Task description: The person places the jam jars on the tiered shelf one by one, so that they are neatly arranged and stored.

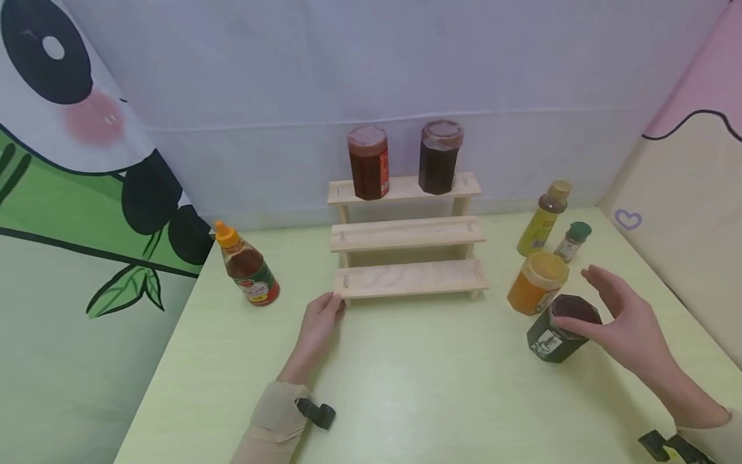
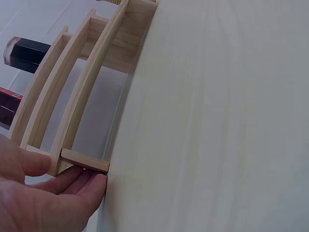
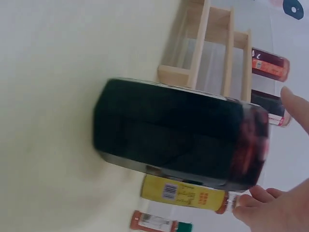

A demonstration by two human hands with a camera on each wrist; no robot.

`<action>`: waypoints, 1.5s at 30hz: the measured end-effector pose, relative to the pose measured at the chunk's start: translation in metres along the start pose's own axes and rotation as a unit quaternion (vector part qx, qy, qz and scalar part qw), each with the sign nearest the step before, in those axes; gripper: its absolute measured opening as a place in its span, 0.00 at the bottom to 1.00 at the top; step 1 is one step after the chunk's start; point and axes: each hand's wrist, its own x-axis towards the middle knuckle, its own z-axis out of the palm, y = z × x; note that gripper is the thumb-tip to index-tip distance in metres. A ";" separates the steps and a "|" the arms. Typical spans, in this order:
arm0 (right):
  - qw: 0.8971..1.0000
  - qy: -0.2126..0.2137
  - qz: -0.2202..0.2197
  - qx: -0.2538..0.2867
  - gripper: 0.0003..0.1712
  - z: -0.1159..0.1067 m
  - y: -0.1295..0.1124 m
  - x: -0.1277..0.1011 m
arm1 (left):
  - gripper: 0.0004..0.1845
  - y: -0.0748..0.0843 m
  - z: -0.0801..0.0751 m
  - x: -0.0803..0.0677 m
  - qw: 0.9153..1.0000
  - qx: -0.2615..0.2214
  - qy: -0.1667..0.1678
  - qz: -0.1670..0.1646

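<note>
A three-step wooden rack [image 1: 409,278] stands mid-table. My left hand [image 1: 333,303] lies flat on the table, its straight fingers touching the left end of the lowest step. In the left wrist view the thumb and fingers [image 2: 89,186] lie against the rack's [image 2: 82,92] foot. My right hand [image 1: 574,299] is open with spread fingers around the top of a dark green jar [image 1: 553,338] with a dark red lid, at the right front. Its thumb is at the jar's rim. In the right wrist view this jar [image 3: 169,133] is blurred and fills the middle, with fingertips [image 3: 253,200] beside its lid.
A red jar [image 1: 368,161] and a dark jar [image 1: 440,156] stand on the top step. An orange jar [image 1: 536,282], a yellow bottle [image 1: 542,219] and a small green-capped bottle [image 1: 572,240] stand just behind the right hand. An orange-capped sauce bottle [image 1: 249,274] stands at the left.
</note>
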 end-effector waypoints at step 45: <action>0.995 0.033 0.083 -0.037 0.37 0.029 0.048 -0.024 | 0.20 0.007 0.001 -0.005 1.000 0.011 0.011 -0.012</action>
